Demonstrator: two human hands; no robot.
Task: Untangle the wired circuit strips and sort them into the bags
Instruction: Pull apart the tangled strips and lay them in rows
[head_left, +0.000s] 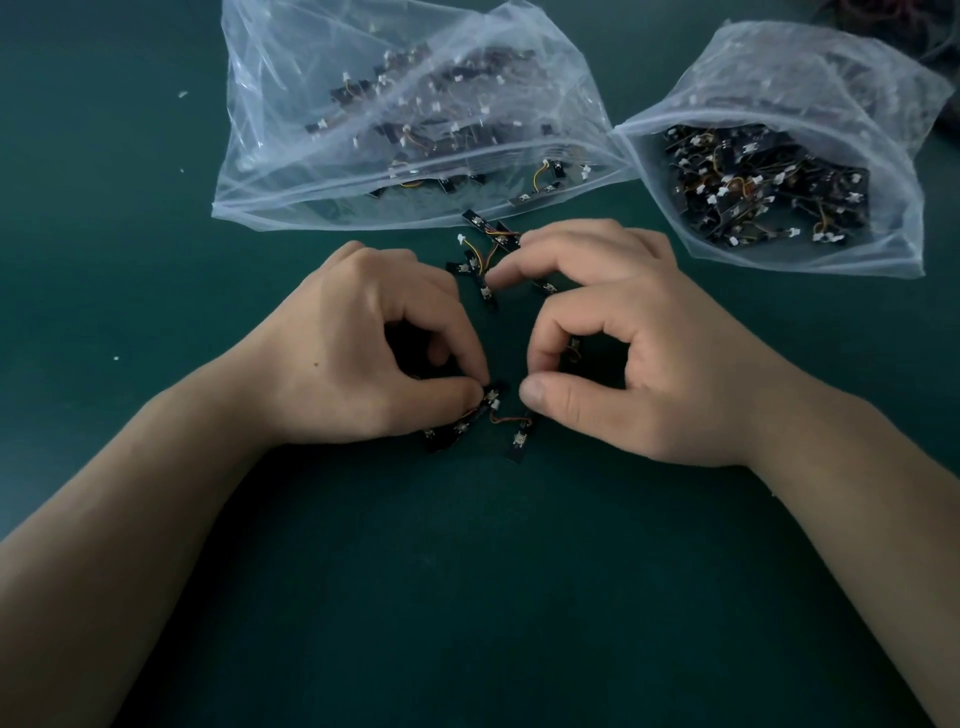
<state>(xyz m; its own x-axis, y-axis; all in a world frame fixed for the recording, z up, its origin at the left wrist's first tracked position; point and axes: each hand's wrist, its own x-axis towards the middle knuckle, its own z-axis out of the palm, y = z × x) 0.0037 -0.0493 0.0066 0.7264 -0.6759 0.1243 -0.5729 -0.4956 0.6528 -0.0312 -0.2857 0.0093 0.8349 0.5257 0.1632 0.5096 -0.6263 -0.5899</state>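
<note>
Left hand (374, 343): pinching wired strip (491, 399).
Right hand (623, 338): fingers curled, grasp unclear.
Left bag (270, 171): strips inside.
Right bag (904, 208): strips inside.

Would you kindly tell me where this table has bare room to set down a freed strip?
Widest bare table: between the forearms, nearer you than the hands. Also left of the left hand, below the left bag. Crowded: loose strips between the right hand and the bag mouths, and tangled strips at the thumbs.
</note>
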